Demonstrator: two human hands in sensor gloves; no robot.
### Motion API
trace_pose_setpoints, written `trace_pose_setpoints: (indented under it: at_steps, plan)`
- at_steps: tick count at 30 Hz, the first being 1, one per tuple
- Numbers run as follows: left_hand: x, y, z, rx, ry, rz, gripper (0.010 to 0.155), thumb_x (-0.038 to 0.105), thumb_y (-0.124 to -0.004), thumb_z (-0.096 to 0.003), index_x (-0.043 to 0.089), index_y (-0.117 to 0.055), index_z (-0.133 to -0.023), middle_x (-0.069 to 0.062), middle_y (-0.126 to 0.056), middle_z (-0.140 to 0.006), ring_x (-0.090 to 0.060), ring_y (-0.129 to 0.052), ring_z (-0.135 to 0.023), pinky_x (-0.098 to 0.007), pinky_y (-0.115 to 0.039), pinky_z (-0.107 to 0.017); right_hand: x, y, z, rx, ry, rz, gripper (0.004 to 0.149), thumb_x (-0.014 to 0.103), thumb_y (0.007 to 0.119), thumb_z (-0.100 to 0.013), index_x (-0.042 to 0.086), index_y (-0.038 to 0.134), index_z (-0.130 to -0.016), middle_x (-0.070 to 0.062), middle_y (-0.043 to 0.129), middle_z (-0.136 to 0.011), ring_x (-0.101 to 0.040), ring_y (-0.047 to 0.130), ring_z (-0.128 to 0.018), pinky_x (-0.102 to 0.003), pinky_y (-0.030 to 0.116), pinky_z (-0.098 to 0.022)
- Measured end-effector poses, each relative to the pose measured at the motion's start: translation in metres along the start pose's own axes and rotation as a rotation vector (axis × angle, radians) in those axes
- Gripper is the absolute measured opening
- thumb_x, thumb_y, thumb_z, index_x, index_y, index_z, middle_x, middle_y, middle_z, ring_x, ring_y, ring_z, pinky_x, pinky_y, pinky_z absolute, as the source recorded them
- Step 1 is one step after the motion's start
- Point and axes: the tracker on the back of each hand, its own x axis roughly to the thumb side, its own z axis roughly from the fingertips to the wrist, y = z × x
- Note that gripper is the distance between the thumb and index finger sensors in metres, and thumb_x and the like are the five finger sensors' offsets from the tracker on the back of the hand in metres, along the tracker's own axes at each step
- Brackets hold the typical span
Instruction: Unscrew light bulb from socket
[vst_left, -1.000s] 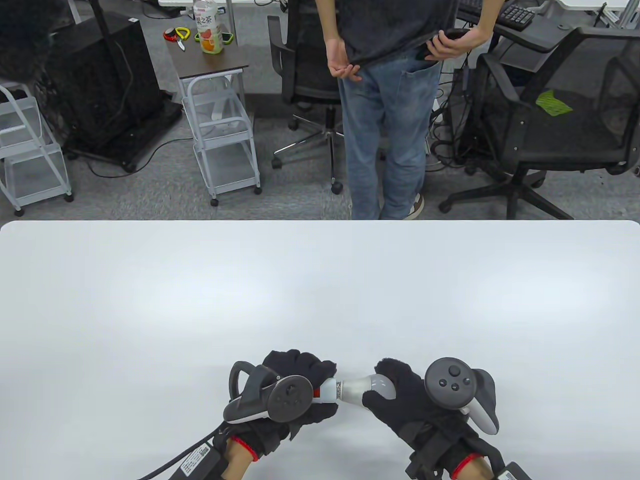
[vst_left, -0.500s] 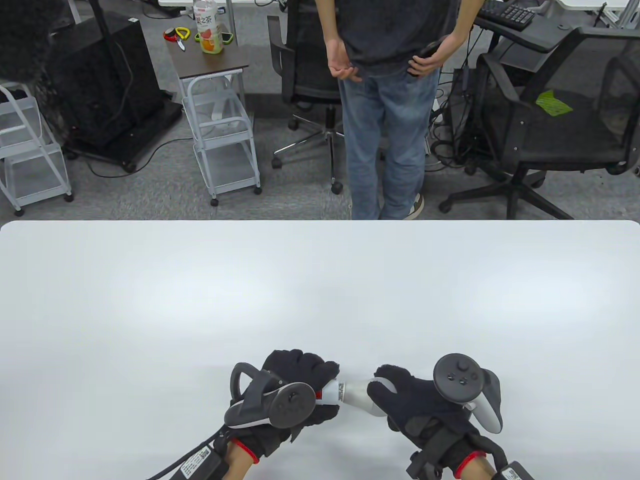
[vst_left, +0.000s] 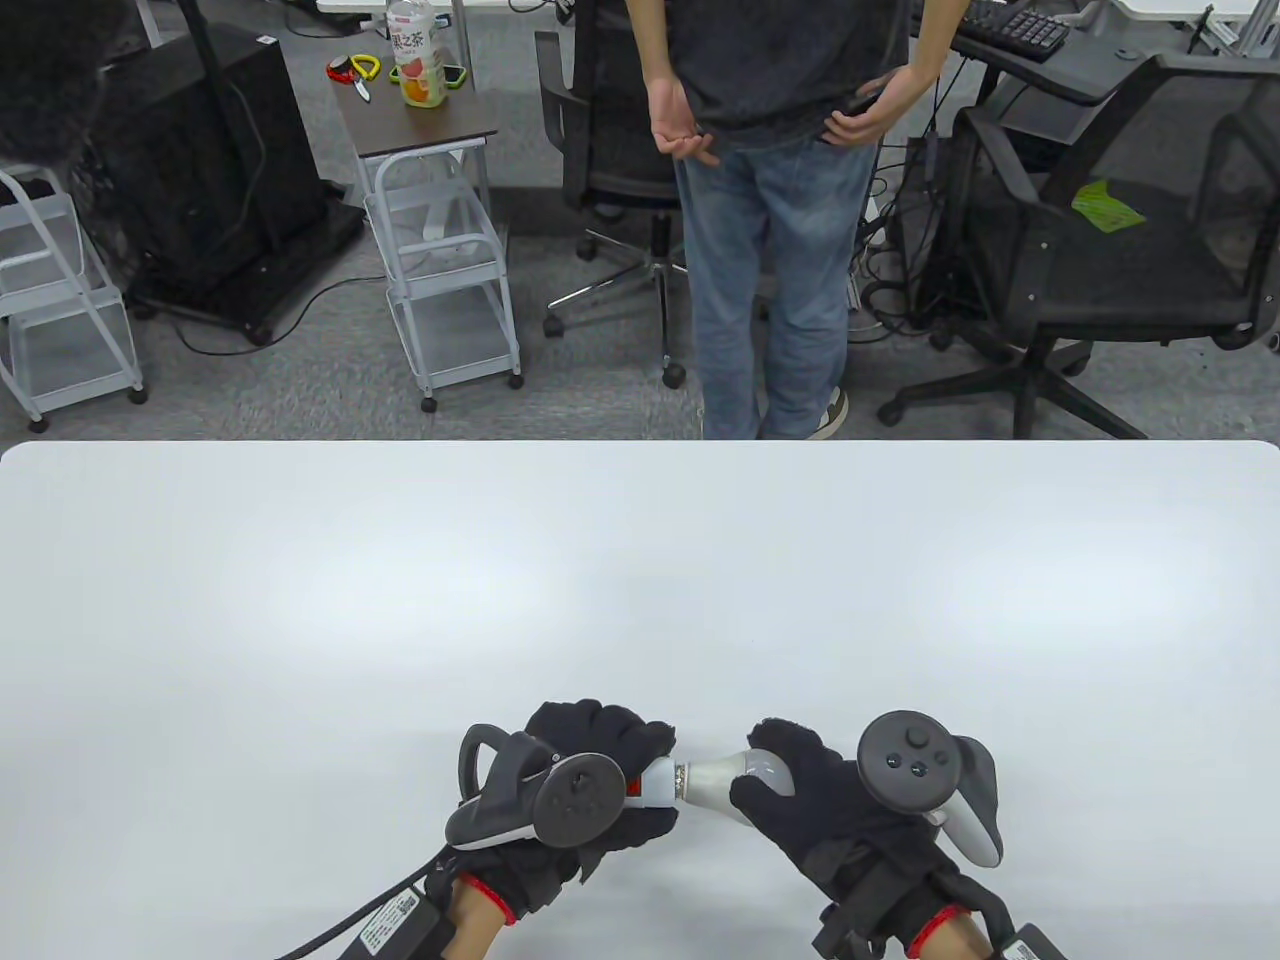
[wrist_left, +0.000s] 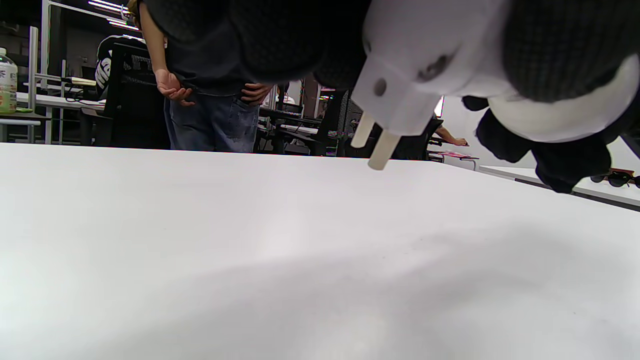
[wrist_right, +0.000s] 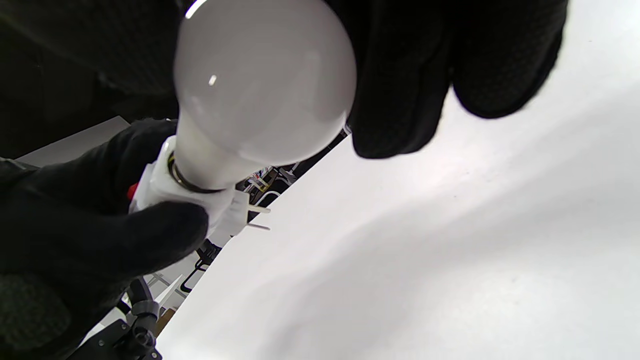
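Observation:
A white light bulb (vst_left: 735, 776) sits screwed into a white plug-in socket (vst_left: 655, 781), held level just above the table near its front edge. My left hand (vst_left: 600, 775) grips the socket; its two plug prongs (wrist_left: 372, 142) point down at the table in the left wrist view. My right hand (vst_left: 800, 790) wraps around the bulb's round end (wrist_right: 262, 85). A thin band of metal thread (vst_left: 680, 779) shows between bulb and socket, also in the right wrist view (wrist_right: 187, 182). A red spot (wrist_right: 132, 191) shows on the socket.
The white table (vst_left: 640, 580) stretches away ahead of the hands. Beyond its far edge a person in jeans (vst_left: 770, 250) stands with his back turned, among office chairs (vst_left: 1090, 230) and a small wheeled side table (vst_left: 430, 200).
My right hand rolled over the bulb's end and back, its tracker shifting slightly right then left. The thread band shows again. The left hand kept still on the socket.

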Motion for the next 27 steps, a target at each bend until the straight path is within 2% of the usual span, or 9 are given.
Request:
trace_pose_setpoints:
  at_steps: [7, 9, 10, 13, 16, 21, 27]
  plan:
    - [0.002, 0.003, 0.001, 0.008, -0.002, -0.032, 0.075, 0.058, -0.097, -0.0359, 0.022, -0.079, -0.100, -0.007, -0.087, -0.094, -0.033, -0.092, -0.070, -0.060, -0.065, -0.070, 0.001, 0.001, 0.000, 0.017, -0.019, -0.003, 0.083, 0.061, 0.080, -0.042, 0.006, 0.051, -0.097, -0.021, 0.078, -0.092, -0.030, 0.097, -0.067, -0.057, 0.079, -0.055]
    - [0.002, 0.003, 0.001, 0.010, -0.006, -0.040, 0.075, 0.058, -0.097, -0.0359, 0.022, -0.079, -0.099, -0.007, -0.087, -0.094, -0.033, -0.092, -0.070, -0.060, -0.065, -0.070, -0.002, 0.001, 0.000, 0.012, -0.012, -0.012, 0.084, 0.064, 0.077, -0.042, 0.007, 0.051, -0.098, -0.022, 0.078, -0.093, -0.033, 0.097, -0.068, -0.058, 0.079, -0.055]
    - [0.003, 0.003, 0.001, 0.011, -0.008, -0.046, 0.075, 0.058, -0.097, -0.0359, 0.022, -0.079, -0.099, -0.007, -0.087, -0.094, -0.033, -0.092, -0.070, -0.060, -0.065, -0.070, -0.005, 0.001, 0.001, 0.000, -0.003, -0.044, 0.089, 0.070, 0.073, -0.041, 0.006, 0.050, -0.099, -0.024, 0.078, -0.094, -0.036, 0.097, -0.069, -0.059, 0.079, -0.054]
    - [0.006, 0.004, 0.002, 0.024, -0.020, -0.064, 0.075, 0.058, -0.097, -0.0357, 0.022, -0.079, -0.099, -0.007, -0.087, -0.094, -0.033, -0.092, -0.070, -0.060, -0.065, -0.070, -0.010, 0.001, 0.000, -0.002, 0.025, -0.091, 0.094, 0.076, 0.067, -0.040, 0.005, 0.050, -0.100, -0.026, 0.083, -0.090, -0.035, 0.104, -0.060, -0.058, 0.084, -0.048]
    - [0.009, 0.005, 0.002, 0.038, -0.031, -0.075, 0.075, 0.058, -0.097, -0.0354, 0.022, -0.079, -0.099, -0.007, -0.087, -0.094, -0.034, -0.092, -0.070, -0.060, -0.065, -0.070, -0.013, 0.003, -0.001, 0.021, 0.048, -0.066, 0.096, 0.079, 0.064, -0.039, 0.004, 0.053, -0.098, -0.024, 0.090, -0.083, -0.031, 0.108, -0.051, -0.055, 0.088, -0.042]
    - [0.011, 0.004, 0.002, 0.035, -0.037, -0.086, 0.075, 0.058, -0.097, -0.0354, 0.022, -0.079, -0.099, -0.007, -0.087, -0.094, -0.034, -0.092, -0.070, -0.060, -0.065, -0.070, -0.012, 0.005, -0.001, 0.024, 0.061, -0.084, 0.087, 0.073, 0.067, -0.042, 0.005, 0.058, -0.096, -0.016, 0.095, -0.073, -0.023, 0.106, -0.044, -0.051, 0.088, -0.040]
    - [0.007, 0.003, 0.001, 0.023, -0.025, -0.068, 0.075, 0.058, -0.096, -0.0358, 0.022, -0.079, -0.100, -0.007, -0.087, -0.094, -0.034, -0.092, -0.070, -0.060, -0.064, -0.070, -0.005, 0.005, 0.000, 0.009, 0.046, -0.047, 0.082, 0.069, 0.069, -0.043, 0.007, 0.058, -0.095, -0.017, 0.090, -0.079, -0.023, 0.103, -0.050, -0.052, 0.086, -0.044]
